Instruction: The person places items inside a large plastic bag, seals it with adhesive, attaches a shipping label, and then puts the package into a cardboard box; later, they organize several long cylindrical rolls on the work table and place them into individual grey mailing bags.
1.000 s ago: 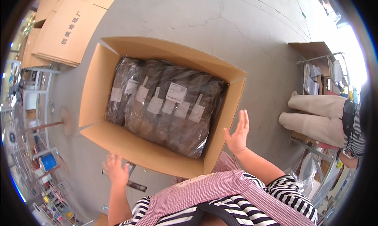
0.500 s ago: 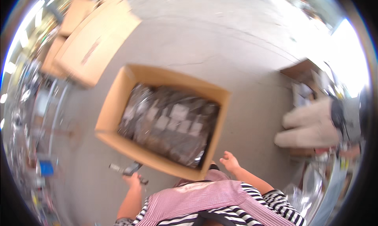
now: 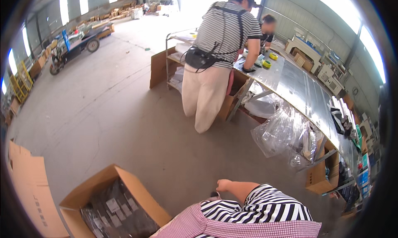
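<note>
My right hand (image 3: 224,185) is in front of my body at the bottom of the view, its fingers curled, with nothing seen in them. A small dark shape (image 3: 214,194) sits just below it; I cannot make out what it is. My left hand is out of view. To the lower left is an open cardboard box (image 3: 139,192), its near part cut off by the view's edge. Inside lie dark goods in clear plastic (image 3: 105,196) with several white labels. My right hand is apart from the box.
A flat cardboard sheet (image 3: 31,188) lies far left. Ahead, a person (image 3: 224,35) in pale trousers leans at a long metal-topped table (image 3: 286,78) with yellow tape rolls (image 3: 266,64); another person (image 3: 267,33) is beyond. Clear plastic bags (image 3: 282,130) hang below. A cart (image 3: 78,41) stands far back.
My view has swung up and to the right, so the box sits lower left and the table shows. The left hand, which held a tape dispenser, has left view. My right hand's spread fingers have curled.
</note>
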The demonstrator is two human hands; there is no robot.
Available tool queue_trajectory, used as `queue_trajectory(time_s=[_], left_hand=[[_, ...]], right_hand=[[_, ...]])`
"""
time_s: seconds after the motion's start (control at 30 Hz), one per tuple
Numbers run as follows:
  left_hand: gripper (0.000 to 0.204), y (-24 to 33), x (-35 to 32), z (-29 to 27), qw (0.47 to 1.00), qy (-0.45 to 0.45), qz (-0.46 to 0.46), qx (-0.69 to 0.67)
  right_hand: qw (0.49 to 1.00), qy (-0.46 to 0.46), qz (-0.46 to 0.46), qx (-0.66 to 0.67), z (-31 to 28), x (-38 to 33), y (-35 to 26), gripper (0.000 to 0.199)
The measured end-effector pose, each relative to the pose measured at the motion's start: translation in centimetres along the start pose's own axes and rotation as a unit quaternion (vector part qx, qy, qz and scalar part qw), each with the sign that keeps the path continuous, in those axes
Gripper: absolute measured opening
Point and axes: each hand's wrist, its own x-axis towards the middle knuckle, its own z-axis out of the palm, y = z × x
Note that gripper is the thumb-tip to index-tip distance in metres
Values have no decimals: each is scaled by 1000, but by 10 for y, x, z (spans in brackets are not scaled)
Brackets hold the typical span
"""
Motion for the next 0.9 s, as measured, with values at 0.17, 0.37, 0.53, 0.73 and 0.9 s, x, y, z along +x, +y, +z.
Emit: queue_trajectory(time_s=[0.17,0.37,0.53,0.73,0.9], left_hand=[[73,56,-11,23,988,39,92,119],[76,188,-104,205,820,-179,480,256],[71,318,-323,329,642,-366,604,297],[66,394,-520,397,456,-445,691,340],[61,424,-591,441,391,-446,696,405]], right_hand=[[987,14,-82,137,-10,10,3,62],[969,70,-5,235,-37,-25,128,61],[869,214,215,392,-35,-94,263,56],[809,237,313,437,40,-154,321,55],[805,188,311,468,143,-146,298,48]])
